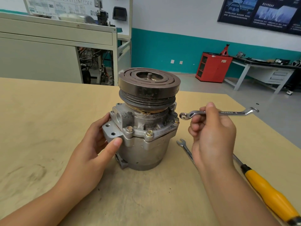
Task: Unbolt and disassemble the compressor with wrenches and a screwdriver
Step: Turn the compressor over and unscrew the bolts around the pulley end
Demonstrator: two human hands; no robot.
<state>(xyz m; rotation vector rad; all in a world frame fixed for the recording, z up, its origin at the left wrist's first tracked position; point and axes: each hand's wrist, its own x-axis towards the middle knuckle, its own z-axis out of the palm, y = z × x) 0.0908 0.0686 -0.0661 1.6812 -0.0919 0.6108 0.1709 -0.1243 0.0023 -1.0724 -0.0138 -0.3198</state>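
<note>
Fingers (197, 119) of the right hand (213, 137) are clamped on one wrench (228, 113), the left hand's (91, 152) on one compressor (146, 144); a second wrench (185, 148) and one screwdriver (268, 191) are laid beside.

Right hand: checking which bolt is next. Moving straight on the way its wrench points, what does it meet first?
Likely the right-side flange bolt on the compressor, just beyond the ring end of the wrench the right hand holds; depth is unclear.
</note>
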